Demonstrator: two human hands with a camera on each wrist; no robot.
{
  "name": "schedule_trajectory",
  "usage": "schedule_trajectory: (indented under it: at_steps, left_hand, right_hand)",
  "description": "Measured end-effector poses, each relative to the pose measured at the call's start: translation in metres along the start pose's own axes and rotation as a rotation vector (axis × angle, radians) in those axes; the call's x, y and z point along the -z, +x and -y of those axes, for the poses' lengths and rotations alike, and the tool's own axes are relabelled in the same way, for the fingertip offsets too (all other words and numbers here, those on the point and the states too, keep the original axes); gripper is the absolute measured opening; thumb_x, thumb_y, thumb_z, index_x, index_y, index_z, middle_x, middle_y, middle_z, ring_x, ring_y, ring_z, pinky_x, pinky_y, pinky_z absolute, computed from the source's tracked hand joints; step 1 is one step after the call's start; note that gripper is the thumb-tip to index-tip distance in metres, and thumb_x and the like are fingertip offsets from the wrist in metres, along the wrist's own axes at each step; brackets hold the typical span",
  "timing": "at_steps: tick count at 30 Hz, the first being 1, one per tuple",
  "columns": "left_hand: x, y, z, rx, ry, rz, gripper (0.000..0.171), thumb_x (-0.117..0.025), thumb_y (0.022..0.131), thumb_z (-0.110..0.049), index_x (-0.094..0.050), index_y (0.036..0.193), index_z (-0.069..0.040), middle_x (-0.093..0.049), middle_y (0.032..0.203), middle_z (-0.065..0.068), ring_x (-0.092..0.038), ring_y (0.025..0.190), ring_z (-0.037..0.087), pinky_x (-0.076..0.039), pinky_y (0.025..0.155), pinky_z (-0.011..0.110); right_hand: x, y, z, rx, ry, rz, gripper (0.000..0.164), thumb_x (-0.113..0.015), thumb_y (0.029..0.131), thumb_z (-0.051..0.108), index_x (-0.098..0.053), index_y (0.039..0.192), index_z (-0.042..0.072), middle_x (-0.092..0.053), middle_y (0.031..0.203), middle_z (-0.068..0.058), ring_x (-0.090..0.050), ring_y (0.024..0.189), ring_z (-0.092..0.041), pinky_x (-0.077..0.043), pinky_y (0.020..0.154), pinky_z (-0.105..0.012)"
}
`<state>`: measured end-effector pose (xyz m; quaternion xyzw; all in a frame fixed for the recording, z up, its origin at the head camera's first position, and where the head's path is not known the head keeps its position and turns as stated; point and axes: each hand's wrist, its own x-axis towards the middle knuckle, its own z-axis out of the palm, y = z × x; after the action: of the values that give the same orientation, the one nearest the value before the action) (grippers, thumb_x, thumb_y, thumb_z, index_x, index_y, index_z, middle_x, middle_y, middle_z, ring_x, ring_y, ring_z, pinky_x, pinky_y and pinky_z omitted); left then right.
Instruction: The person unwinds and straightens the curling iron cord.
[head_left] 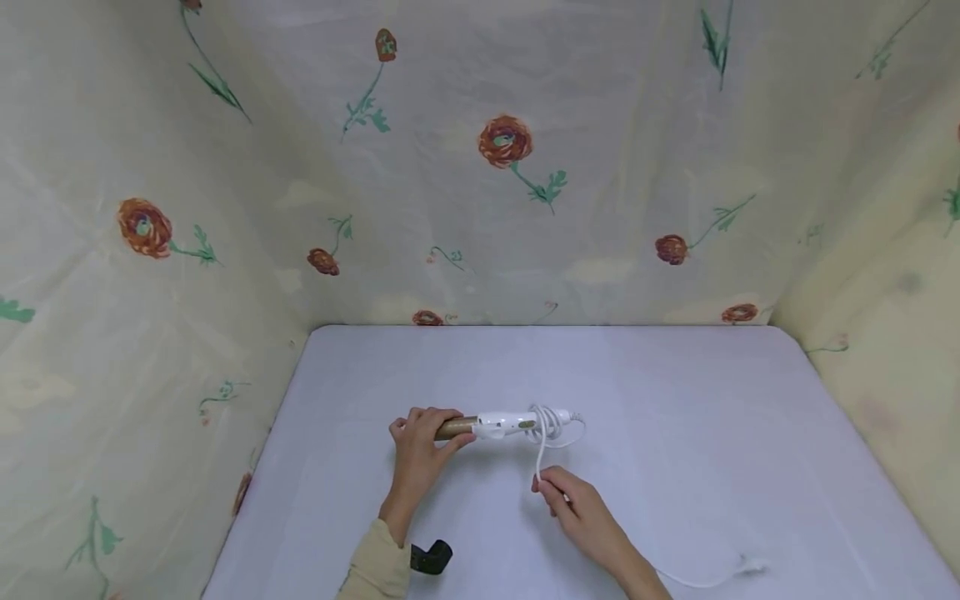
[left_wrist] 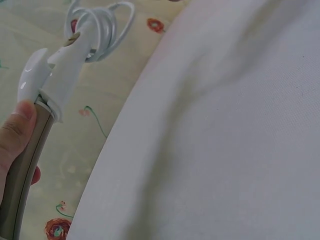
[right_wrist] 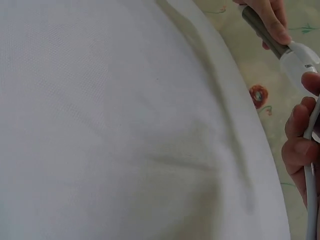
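A curling iron (head_left: 501, 424) with a white handle and a gold-brown barrel is held level above the table. My left hand (head_left: 422, 450) grips it by the barrel; in the left wrist view the thumb presses near the white clamp lever (left_wrist: 33, 72). Several loops of white cord (head_left: 550, 423) circle the handle's far end. Below the loops my right hand (head_left: 577, 510) pinches the cord, which runs taut down from the handle. The right wrist view shows the cord (right_wrist: 311, 190) passing between the right fingers (right_wrist: 299, 150).
A black angled object (head_left: 432, 557), its kind unclear, lies by the left forearm. The cord's tail ends in a white plug (head_left: 752, 567) on the white table (head_left: 675, 400) at the right. Flower-patterned cloth (head_left: 600, 167) surrounds the table at the back and sides.
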<state>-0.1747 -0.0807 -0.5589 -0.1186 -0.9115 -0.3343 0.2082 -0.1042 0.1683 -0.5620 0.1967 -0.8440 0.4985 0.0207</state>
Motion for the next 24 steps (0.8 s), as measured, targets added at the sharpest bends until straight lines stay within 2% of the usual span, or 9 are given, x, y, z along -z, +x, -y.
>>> schedule_trajectory:
  at_steps: [2,6,10,14,20,24]
  left_hand:
    - [0.0,0.0,-0.001,0.004,-0.011,-0.001,0.04,-0.077,0.07,-0.042,-0.068,0.104,-0.022,-0.07,0.098,-0.007,-0.051,0.088,0.013,-0.023,0.089,0.049]
    - [0.002,-0.001,0.0,0.003,-0.015,-0.016,0.039,-0.078,0.07,-0.041,-0.069,0.103,-0.022,-0.07,0.097,-0.008,-0.051,0.088,0.012,-0.022,0.089,0.049]
    - [0.002,0.0,0.001,-0.023,-0.001,-0.01,0.039,-0.076,0.071,-0.045,-0.069,0.103,-0.024,-0.07,0.096,-0.01,-0.051,0.088,0.012,-0.022,0.09,0.048]
    - [0.002,0.0,0.002,-0.045,0.009,-0.005,0.04,-0.074,0.071,-0.048,-0.069,0.102,-0.024,-0.07,0.095,-0.009,-0.053,0.089,0.013,-0.022,0.09,0.049]
    - [0.002,-0.001,0.002,-0.035,0.004,0.011,0.039,-0.073,0.072,-0.048,-0.069,0.102,-0.024,-0.07,0.095,-0.008,-0.052,0.089,0.013,-0.021,0.09,0.05]
    - [0.001,-0.002,0.002,-0.031,0.013,0.028,0.039,-0.073,0.073,-0.048,-0.069,0.103,-0.024,-0.07,0.095,-0.007,-0.052,0.09,0.014,-0.021,0.091,0.049]
  right_hand:
    - [0.002,0.0,0.002,0.024,-0.049,-0.013,0.012,-0.052,0.098,0.015,-0.063,0.094,0.013,-0.058,0.077,-0.004,-0.047,0.065,0.002,-0.044,0.056,-0.02]
    - [0.006,0.003,0.005,0.116,-0.135,-0.065,0.01,-0.058,0.094,0.012,-0.063,0.088,0.018,-0.056,0.077,0.008,-0.045,0.066,0.004,-0.041,0.056,-0.017]
    - [0.011,0.007,0.011,0.174,-0.157,-0.088,0.016,-0.061,0.091,0.009,-0.062,0.082,0.022,-0.051,0.074,0.016,-0.043,0.063,0.005,-0.04,0.053,-0.015]
    - [0.018,0.011,0.018,0.201,-0.161,-0.089,0.021,-0.062,0.09,0.008,-0.061,0.079,0.026,-0.049,0.072,0.017,-0.042,0.061,0.007,-0.039,0.05,-0.015]
    - [0.025,0.017,0.023,0.267,-0.198,-0.149,0.028,-0.066,0.08,-0.002,-0.061,0.073,0.025,-0.048,0.069,0.017,-0.041,0.059,0.007,-0.036,0.05,-0.01]
    - [0.028,0.019,0.024,0.284,-0.211,-0.144,0.028,-0.065,0.078,-0.004,-0.062,0.072,0.024,-0.049,0.068,0.017,-0.041,0.059,0.008,-0.036,0.05,-0.009]
